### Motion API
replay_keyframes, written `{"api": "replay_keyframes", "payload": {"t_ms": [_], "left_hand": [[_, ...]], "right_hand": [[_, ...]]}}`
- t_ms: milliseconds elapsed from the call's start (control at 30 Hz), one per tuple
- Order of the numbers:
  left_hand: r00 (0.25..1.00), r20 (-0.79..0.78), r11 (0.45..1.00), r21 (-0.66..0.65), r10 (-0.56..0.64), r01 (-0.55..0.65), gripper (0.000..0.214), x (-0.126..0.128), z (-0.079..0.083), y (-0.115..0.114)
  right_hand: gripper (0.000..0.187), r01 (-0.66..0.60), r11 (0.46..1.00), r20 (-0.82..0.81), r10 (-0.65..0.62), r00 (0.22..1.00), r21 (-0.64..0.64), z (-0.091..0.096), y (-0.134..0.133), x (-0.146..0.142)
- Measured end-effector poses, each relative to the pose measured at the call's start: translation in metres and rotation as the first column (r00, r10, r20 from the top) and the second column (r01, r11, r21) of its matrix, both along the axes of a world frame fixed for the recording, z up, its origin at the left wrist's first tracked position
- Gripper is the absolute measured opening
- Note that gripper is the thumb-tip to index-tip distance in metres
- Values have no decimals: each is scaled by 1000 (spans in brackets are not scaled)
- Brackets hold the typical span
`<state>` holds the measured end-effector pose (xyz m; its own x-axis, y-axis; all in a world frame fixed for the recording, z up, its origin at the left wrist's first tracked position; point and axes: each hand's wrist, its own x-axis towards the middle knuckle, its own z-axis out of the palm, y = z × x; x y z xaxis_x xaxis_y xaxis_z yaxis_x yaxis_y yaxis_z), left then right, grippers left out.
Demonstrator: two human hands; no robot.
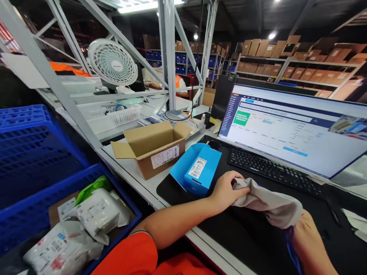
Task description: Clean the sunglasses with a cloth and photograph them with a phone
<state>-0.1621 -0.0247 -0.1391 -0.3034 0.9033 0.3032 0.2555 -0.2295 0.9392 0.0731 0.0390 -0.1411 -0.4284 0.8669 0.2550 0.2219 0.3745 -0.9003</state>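
Observation:
A grey cloth pouch is stretched between my two hands, above a black desk mat. My left hand pinches its left end between thumb and fingers. At the other end, my right hand grips the pouch, with most of its fingers hidden behind or inside the cloth. A blue cord hangs beside my right wrist. Just left of my left hand lies a bright blue box with its flap folded out and a white label on it. Whether anything is inside the pouch cannot be seen.
An open cardboard box stands behind the blue box. A keyboard and monitor are at the back right. Blue crates with wrapped parcels flank the desk on the left. A metal frame post and fan rise beyond.

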Motion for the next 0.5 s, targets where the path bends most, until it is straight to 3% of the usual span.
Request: {"api": "replay_keyframes", "payload": {"t_ms": [200,367,500], "left_hand": [[997,29,996,62,-67,66,19,3,0,-2],[990,46,989,78,-132,128,23,10,-3,-7],[933,227,960,69,-279,270,30,16,-7,-6]], "right_hand": [[23,-204,979,133,205,970,-23,6,-7,-18],[25,-144,987,182,129,975,73,5,-10,-23],[20,-104,977,179,71,981,186,6,-10,-28]]}}
